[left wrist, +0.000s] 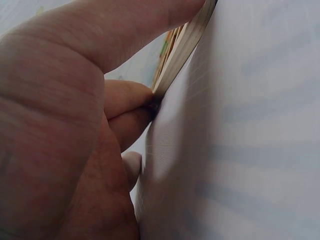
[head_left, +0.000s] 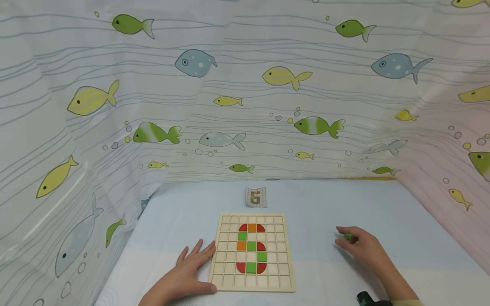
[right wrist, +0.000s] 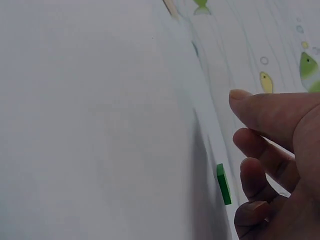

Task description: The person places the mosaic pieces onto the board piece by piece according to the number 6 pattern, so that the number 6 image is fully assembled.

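A square wooden grid board (head_left: 275, 272) lies on the table, with red rounded, orange and green tiles (head_left: 251, 246) set in an S-like figure. My left hand (head_left: 187, 270) rests at its left side with fingers spread; the thumb touches near the lower left corner. In the left wrist view the thumb and fingertips meet the board's edge (left wrist: 185, 55). To the right of the board, my right hand (head_left: 363, 246) hovers over a small green tile (head_left: 347, 236). In the right wrist view its fingers are loosely bent, with a gap between them and the green tile (right wrist: 223, 184).
Behind the board lies a small paper card (head_left: 255, 197) printed with a grid and a coloured figure. A fish-patterned sheet (head_left: 249, 119) hangs behind the table and along both sides. A dark object (head_left: 365, 298) is beside the right wrist.
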